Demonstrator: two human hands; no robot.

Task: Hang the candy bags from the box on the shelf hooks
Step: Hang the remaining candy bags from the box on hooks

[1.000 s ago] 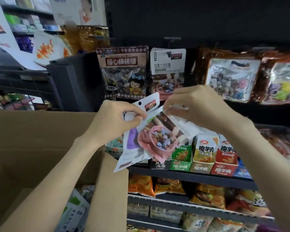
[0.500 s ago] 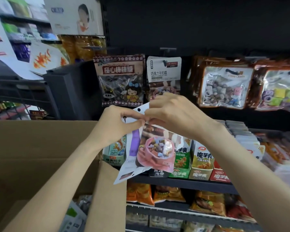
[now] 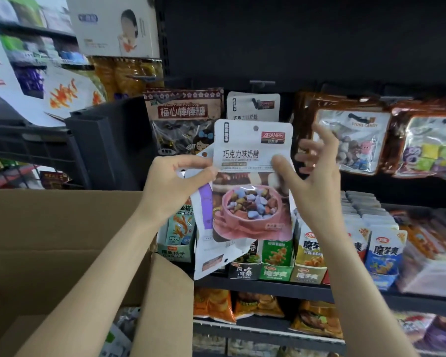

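The left hand [image 3: 177, 181] pinches two white plastic candy bags [image 3: 251, 176] upright below the black shelf hook [image 3: 255, 101], while the right hand [image 3: 317, 176] spreads open, thumb touching the front bag.

A white candy bag [image 3: 252, 105] is already hanging on the hook [image 3: 261, 85], filling the spot behind the front bag [image 3: 252, 181]. The lollipop bag [image 3: 182, 119] and stone candy bag [image 3: 350, 140] are crowding both sides. Dark open wall [image 3: 294, 39] is sitting above. The box flap [image 3: 62, 228] is blocking the lower left.

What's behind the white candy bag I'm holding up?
Behind the front candy bag is a second bag, tilted, mostly covered. Farther back a matching bag hangs on a hook; its lower half is hidden.
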